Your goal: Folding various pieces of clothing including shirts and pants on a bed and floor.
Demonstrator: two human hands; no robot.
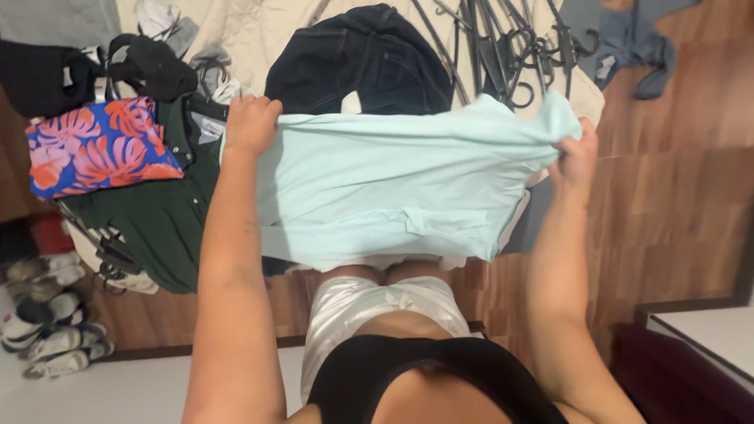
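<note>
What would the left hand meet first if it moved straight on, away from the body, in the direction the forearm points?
Probably the dark blue jeans on the cream bedding. The left hand grips the top corner of the light mint shirt, and the jeans lie just beyond it. Depth is unclear, so the hand could pass above them.

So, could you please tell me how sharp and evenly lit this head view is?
Head view: the pale mint shirt is bright and fairly sharp; the left hand and right hand look slightly soft; the shoes and lower right corner fall into shadow; no strong glare.
</note>
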